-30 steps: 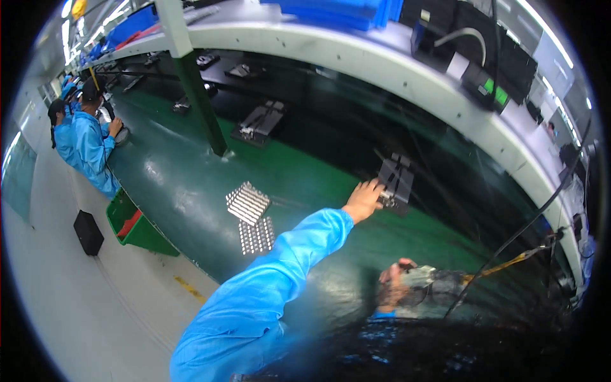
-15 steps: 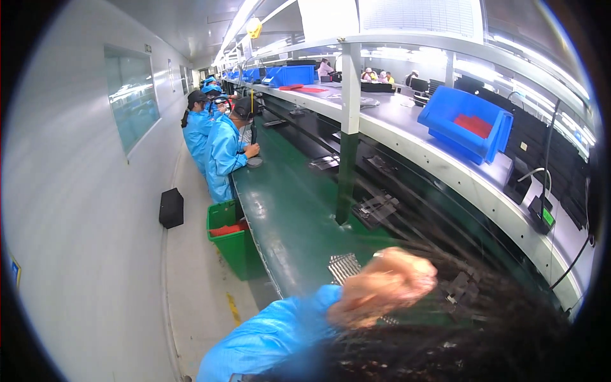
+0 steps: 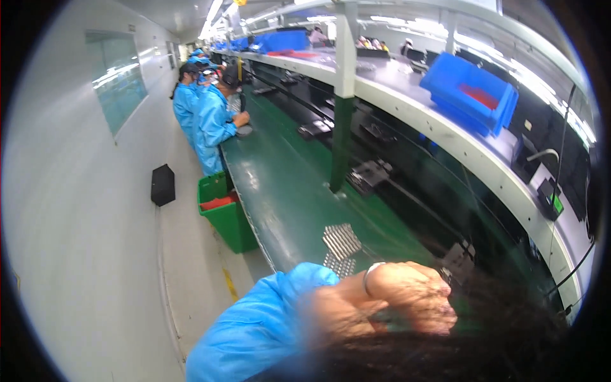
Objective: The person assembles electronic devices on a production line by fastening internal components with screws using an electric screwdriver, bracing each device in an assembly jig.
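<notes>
My left hand [image 3: 410, 294] reaches in from the lower edge in a blue sleeve [image 3: 258, 318], over the near part of the green workbench [image 3: 273, 216]. Its fingers are curled closed; whatever they may hold is hidden. A band circles the wrist. Just beyond the hand lie a sheet of small metal strips [image 3: 342, 240] and a second sheet of small round pieces [image 3: 339, 263]. To the hand's right, a dark flat part [image 3: 459, 258] rests on the black conveyor track. Dark hair blurs the lower right, and my right hand does not show.
A post [image 3: 344, 108] rises from the bench. Along the right runs a raised shelf with a blue bin [image 3: 471, 92] of red pieces. Farther along the track lies another dark part [image 3: 370, 175]. A green bin [image 3: 229, 216] stands left of the bench; co-workers in blue [image 3: 213, 124] work farther along.
The view has shifted, so the bench and co-workers sit higher in the picture. My left hand has moved slightly right and uncovers more of the metal sheets.
</notes>
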Available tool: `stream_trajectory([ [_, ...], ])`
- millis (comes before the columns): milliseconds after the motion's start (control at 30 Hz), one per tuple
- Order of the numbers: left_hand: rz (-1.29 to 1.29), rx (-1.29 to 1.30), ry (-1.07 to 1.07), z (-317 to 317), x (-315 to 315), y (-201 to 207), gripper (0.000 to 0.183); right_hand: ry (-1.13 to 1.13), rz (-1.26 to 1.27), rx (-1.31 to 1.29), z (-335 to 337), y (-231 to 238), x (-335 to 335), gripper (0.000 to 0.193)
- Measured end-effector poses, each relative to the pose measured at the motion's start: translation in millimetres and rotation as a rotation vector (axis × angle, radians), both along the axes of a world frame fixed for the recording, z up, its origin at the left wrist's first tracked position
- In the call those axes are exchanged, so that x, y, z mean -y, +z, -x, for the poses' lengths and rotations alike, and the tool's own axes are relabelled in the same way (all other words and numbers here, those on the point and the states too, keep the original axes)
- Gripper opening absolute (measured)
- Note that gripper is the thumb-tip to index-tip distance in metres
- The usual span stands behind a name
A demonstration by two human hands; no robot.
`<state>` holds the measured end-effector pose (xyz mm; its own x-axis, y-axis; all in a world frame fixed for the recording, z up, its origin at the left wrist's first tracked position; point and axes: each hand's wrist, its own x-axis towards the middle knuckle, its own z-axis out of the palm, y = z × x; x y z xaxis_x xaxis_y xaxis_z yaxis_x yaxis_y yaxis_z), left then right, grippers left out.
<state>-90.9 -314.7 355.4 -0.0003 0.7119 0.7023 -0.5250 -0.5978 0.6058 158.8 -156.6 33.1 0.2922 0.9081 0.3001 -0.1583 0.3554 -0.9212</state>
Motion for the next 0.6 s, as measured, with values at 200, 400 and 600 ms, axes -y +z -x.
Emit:
stream_trajectory([
  [200, -0.478, 0.01, -0.071, 28, -43, 0, 0.032, -0.058, 0.065, 0.006, -13, 3, 12, 0.03],
  [400, -0.704, 0.308, 0.061, 28, -22, -4, 0.021, 0.054, 0.066, -0.139, 7, 11, 4, 0.031],
  [600, -0.254, 0.846, 0.216, 4, -85, -60, 0.011, 0.06, 0.28, -0.263, 25, -10, -12, 0.032],
])
